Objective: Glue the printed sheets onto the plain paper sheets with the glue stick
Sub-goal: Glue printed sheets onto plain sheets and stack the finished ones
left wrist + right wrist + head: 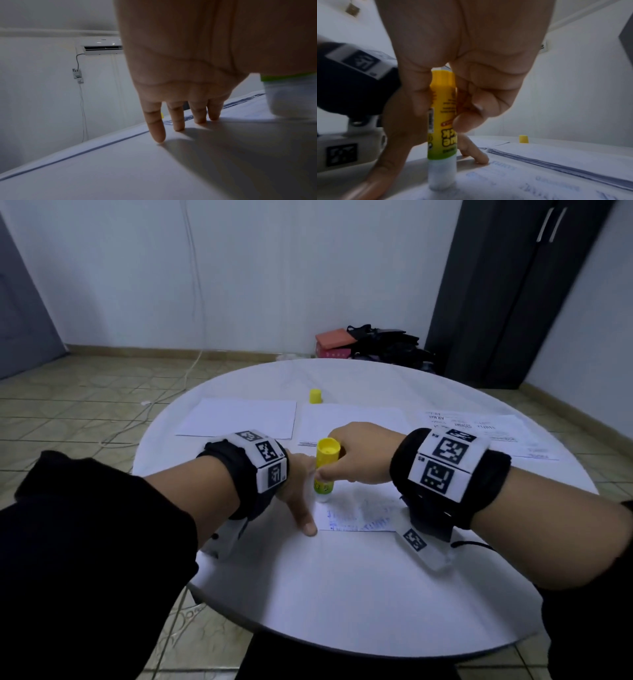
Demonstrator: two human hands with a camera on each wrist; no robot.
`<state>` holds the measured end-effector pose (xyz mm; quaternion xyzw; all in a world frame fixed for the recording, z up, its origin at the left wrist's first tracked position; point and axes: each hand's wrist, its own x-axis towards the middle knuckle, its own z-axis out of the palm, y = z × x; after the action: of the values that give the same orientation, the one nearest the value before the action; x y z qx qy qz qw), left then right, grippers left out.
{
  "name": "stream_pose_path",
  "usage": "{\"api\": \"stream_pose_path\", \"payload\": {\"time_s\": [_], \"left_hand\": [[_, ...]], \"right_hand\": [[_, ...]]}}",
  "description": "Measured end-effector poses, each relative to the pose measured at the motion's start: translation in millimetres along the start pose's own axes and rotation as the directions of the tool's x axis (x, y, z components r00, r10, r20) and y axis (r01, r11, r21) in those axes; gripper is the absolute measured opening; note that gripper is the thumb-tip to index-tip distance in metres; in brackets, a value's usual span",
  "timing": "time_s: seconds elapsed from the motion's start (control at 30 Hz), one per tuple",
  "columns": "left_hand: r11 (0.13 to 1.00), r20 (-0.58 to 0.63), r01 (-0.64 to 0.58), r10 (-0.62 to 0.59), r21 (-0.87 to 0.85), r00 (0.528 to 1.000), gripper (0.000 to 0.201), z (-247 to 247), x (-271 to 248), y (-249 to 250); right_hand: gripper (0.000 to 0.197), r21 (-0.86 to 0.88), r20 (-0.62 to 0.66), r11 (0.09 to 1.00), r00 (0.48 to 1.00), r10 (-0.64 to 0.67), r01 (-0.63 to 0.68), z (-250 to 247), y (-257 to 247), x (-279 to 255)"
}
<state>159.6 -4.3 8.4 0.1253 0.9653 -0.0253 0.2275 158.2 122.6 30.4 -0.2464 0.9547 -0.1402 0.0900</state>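
My right hand (339,470) pinches a yellow and green glue stick (324,470) held upright, uncapped, its white tip down on a printed sheet (363,513) that lies near the table's middle with faint blue print showing. In the right wrist view the glue stick (442,121) sits between thumb and fingers. My left hand (299,491) lies just left of the stick, its straight fingers (178,121) pressing the sheet's left edge. Two plain sheets (239,419) (352,422) lie further back. More printed sheets (479,429) lie at the right.
The glue stick's yellow cap (315,396) stands behind the plain sheets. The round white table (342,594) has bare surface toward me. On the floor beyond it lie a red box (334,338) and dark bags (387,344); a dark cabinet (507,292) stands at the right.
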Motion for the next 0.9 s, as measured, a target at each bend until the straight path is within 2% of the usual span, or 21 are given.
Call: {"api": "stream_pose_path", "payload": {"time_s": [0.17, 0.27, 0.47, 0.9], "left_hand": [[1.0, 0.014, 0.009, -0.009, -0.004, 1.0, 0.087, 2, 8, -1], [0.999, 0.007, 0.027, -0.027, 0.03, 1.0, 0.098, 2, 10, -1], [0.993, 0.048, 0.076, -0.081, 0.092, 0.996, 0.111, 1, 18, 1], [0.985, 0.054, 0.121, -0.128, 0.124, 0.99, 0.114, 0, 19, 5]], "right_hand": [[0.029, 0.034, 0.045, 0.999, 0.999, -0.014, 0.012, 1, 0, -16], [0.028, 0.037, 0.051, 0.999, 0.999, -0.001, -0.001, 1, 5, -26], [0.025, 0.011, 0.026, 0.995, 0.995, 0.101, -0.101, -8, 29, -49], [0.019, 0.04, -0.017, 0.952, 0.953, 0.303, -0.302, -26, 93, -94]]}}
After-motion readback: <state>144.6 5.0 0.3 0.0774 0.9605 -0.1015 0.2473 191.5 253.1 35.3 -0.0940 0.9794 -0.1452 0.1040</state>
